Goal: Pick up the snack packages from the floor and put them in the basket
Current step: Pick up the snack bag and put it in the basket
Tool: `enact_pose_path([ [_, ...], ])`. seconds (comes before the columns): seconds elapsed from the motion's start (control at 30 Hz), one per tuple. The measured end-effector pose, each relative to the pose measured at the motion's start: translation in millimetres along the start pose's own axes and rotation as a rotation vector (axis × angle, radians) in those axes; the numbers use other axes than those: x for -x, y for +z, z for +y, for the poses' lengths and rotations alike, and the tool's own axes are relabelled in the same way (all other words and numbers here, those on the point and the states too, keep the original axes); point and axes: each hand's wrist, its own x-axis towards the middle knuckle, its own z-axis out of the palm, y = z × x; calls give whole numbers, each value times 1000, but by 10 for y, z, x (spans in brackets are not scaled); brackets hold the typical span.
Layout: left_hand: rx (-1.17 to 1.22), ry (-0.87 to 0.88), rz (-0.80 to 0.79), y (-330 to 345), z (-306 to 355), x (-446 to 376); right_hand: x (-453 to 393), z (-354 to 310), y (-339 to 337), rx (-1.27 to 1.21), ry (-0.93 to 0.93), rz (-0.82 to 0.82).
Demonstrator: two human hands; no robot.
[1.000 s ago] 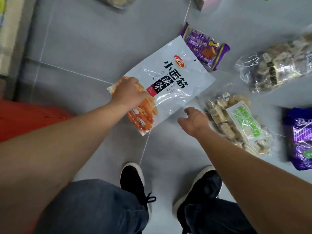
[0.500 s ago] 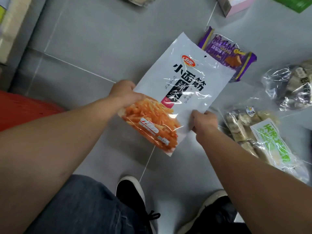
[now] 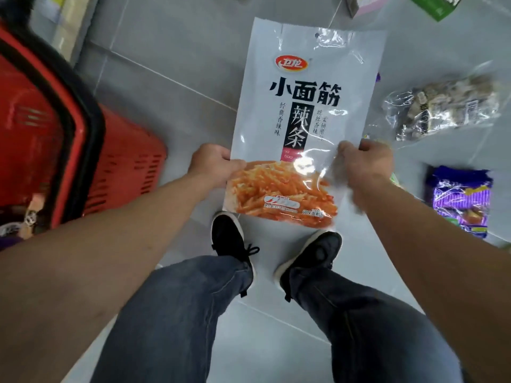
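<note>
Both hands, left (image 3: 211, 165) and right (image 3: 366, 164), grip white snack bag (image 3: 304, 111) beside red basket (image 3: 83, 139)

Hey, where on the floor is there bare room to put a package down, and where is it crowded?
Bare grey tile lies between the red basket and the white spicy-strip bag, and below the black shoes. The right side is crowded: a clear bag of brown snacks and a purple package lie there.

bare floor (image 3: 177, 78) between red basket (image 3: 116, 172) and held white packet (image 3: 307, 106)
</note>
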Motion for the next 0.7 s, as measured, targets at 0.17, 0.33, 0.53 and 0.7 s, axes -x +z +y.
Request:
enact_pose_path([
  [0.17, 22, 10, -30, -458, 245, 791, 730, -375, -465, 33, -54, 11],
  [0.33, -21, 62, -12, -985, 522, 1476, 1390, -762, -826, 14, -91, 2],
  [0.53, -36, 97, 55, -1669, 632, 2294, 2137, -1255, -1047, 14, -210, -76],
  [0.7, 49, 35, 96, -2160, 266, 2822, 2735, -1561, -908, -4, -312, -163],
])
